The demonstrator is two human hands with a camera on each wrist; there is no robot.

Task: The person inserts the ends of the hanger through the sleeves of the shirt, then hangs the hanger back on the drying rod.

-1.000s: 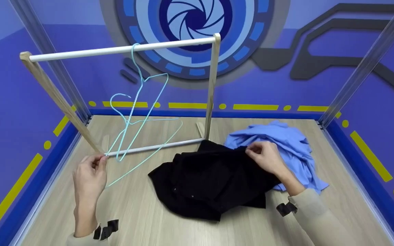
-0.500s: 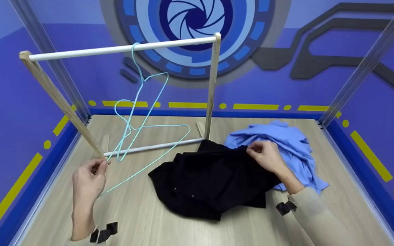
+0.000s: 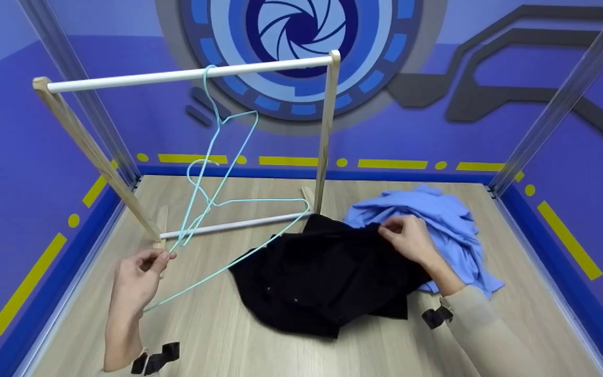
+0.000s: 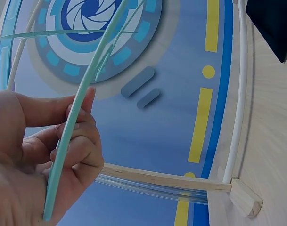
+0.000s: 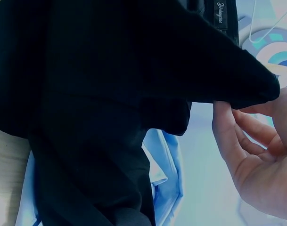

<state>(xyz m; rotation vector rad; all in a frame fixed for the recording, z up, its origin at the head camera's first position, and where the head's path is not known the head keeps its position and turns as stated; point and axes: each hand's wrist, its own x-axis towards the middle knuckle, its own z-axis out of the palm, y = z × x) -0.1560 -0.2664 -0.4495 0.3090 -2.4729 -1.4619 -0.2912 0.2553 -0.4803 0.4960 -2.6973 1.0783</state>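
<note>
My left hand [image 3: 136,277] pinches one end of a light-blue wire hanger [image 3: 259,199] between thumb and fingers. In the left wrist view, the hanger's rod [image 4: 77,101] slants across the palm. The hanger stands tilted, its hook up and its lower corner over the edge of a crumpled black shirt [image 3: 327,283]. At the shirt's upper right edge, my right hand [image 3: 411,241] pinches the cloth and lifts it a little. A small woven label [image 5: 220,15] shows inside the shirt in the right wrist view. Most of the shirt's shape is hidden in folds.
A wood-and-white clothes rack [image 3: 144,80] stands at the back left, with a second light-blue hanger [image 3: 249,137] hooked on its top bar. Behind the right hand lies a crumpled blue garment [image 3: 437,209]. Printed walls enclose the wooden tabletop [image 3: 218,330].
My left hand has drawn slightly toward me, and its hanger has shifted right and down, now reaching over the black shirt. The right hand and the shirt stay nearly still.
</note>
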